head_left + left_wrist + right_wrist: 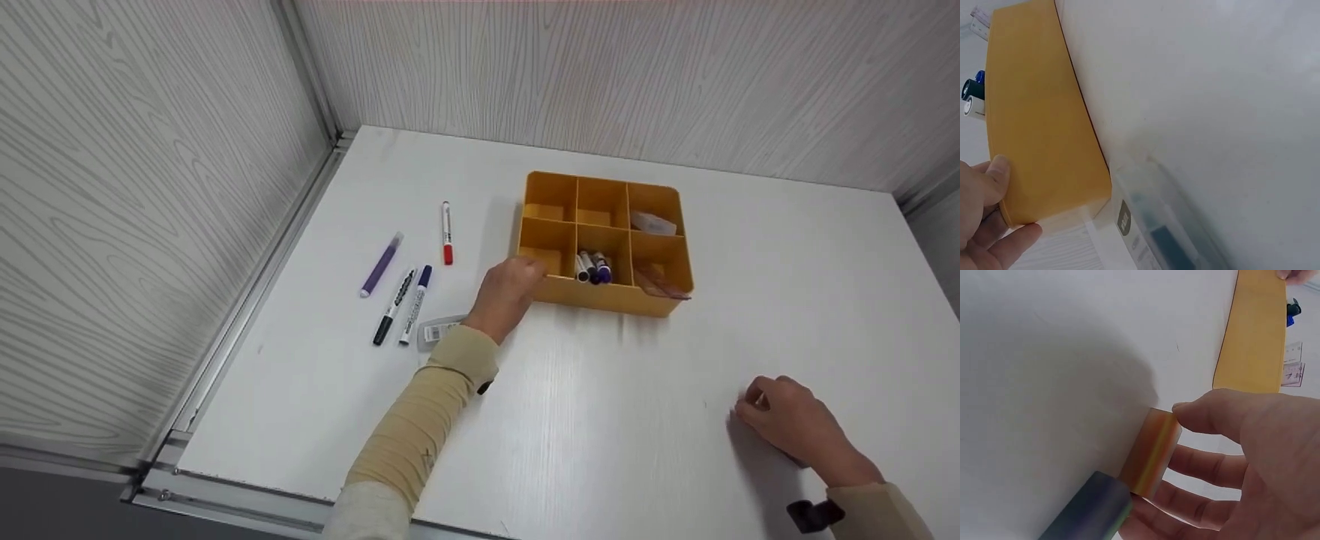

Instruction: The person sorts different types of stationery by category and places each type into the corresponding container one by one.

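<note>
My left hand (510,292) grips the front left corner of a yellow compartment box (600,296), thumb outside and fingers curled over the rim. Several markers (592,268) stand in its front middle compartment. At the right, my right hand (791,420) is low over the white table. Its thumb and fingers pinch a small orange block with a yellow stripe (1152,453), seen in the right wrist view. Beside that block is a dark blue-green block (1088,509), close to the fingertips. In the head view the right hand mostly hides both blocks.
A clear item (652,223) lies in the back right compartment, and a pinkish clear piece (660,285) sticks out of the front right one. Left of the box lie a red-capped marker (448,232), purple marker (382,265), black marker (394,307), blue-capped marker (416,305) and clear case (436,330).
</note>
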Available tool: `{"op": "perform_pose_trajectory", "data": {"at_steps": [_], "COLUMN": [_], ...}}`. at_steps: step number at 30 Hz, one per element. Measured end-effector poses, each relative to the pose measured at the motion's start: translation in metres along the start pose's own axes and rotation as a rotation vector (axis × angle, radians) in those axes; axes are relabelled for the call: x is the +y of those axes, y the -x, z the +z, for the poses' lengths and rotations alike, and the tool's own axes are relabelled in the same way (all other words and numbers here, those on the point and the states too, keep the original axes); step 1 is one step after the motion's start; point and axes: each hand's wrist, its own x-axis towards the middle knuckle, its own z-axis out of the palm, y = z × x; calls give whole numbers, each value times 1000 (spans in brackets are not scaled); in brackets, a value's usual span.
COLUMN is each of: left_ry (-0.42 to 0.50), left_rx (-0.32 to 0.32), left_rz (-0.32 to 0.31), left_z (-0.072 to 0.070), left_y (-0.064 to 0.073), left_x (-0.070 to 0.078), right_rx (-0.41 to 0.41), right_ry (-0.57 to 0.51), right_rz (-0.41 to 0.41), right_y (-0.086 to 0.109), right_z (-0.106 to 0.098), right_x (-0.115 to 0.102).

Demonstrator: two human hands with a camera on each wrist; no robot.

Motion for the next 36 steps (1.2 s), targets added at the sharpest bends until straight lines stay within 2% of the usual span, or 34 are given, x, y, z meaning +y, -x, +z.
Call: {"op": "perform_pose_trajectory", "data": {"at_steps": [4,11,21,29,36], "left_ry": [18,-20,-55,-31,-28], "left_rx": [-10,24,80,86,136], "left_rz": [28,93,132,110,65], "left_z": [-1,-6,-3,-3,1], "left_y": [3,3,5,3,1], "left_x": [-4,-10,-15,-15,-9], "right_rx": [8,-22,-15,94,226], "right_ry": [0,-12,-16,-50,-81], "right_rz": [-14,-2,-11,-66,-138], "right_y": [-1,-2,-2,-6,-9], "right_z": [2,0,-7,-23,-39], "right_x": [0,-2,-4,-20,-37]}}
